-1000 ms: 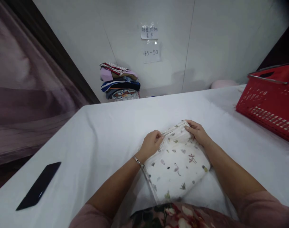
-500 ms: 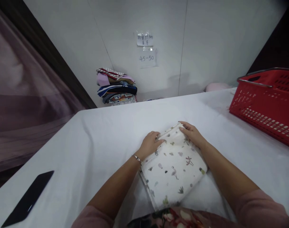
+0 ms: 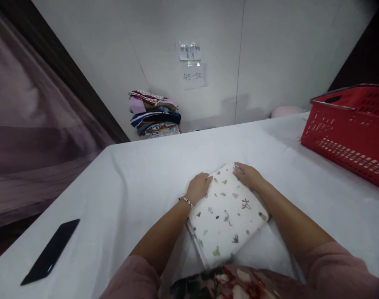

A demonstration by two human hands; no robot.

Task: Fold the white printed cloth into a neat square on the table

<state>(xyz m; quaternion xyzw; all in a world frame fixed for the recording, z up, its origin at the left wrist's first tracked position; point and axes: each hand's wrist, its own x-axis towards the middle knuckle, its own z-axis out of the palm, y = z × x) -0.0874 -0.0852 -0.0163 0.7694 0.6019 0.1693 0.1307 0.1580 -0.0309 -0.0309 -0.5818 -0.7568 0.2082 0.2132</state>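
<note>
We see one folded printed cloth (image 3: 228,216) lying on the white table (image 3: 130,182) before us. Our left hand (image 3: 199,187) and right hand (image 3: 248,175) rest flat on its far corners, fingers loosely spread, gripping nothing. One red basket (image 3: 348,133) stands right, contents hidden.

Open white table (image 3: 139,174) is seen left and beyond the folded cloth (image 3: 228,214); a red basket (image 3: 348,137) blocks the right, a black phone (image 3: 50,251) the near-left.
</note>
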